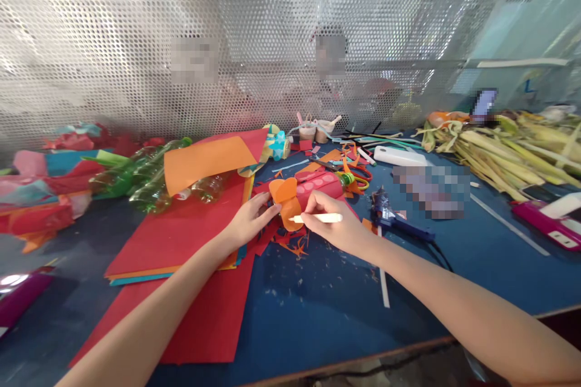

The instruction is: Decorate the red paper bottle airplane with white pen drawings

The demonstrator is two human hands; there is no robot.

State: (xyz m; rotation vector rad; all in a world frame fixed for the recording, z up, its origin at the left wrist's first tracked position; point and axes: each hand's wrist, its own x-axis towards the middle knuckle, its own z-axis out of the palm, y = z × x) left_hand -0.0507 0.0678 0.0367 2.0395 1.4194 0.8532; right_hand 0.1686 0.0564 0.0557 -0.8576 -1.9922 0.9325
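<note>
My left hand pinches the edge of an orange paper cut-out with rounded lobes, held just above the blue table. My right hand grips a white pen, its tip touching the lower part of the orange cut-out. Behind the cut-out lies a red bottle-shaped craft piece with pink dots and a green cap. Small red and orange paper scraps lie under both hands.
Stacked red, orange and teal paper sheets lie left of the hands, green plastic bottles behind them. A blue glue gun lies to the right. Dried leaves fill the back right. A perforated metal screen backs the table; people sit behind it.
</note>
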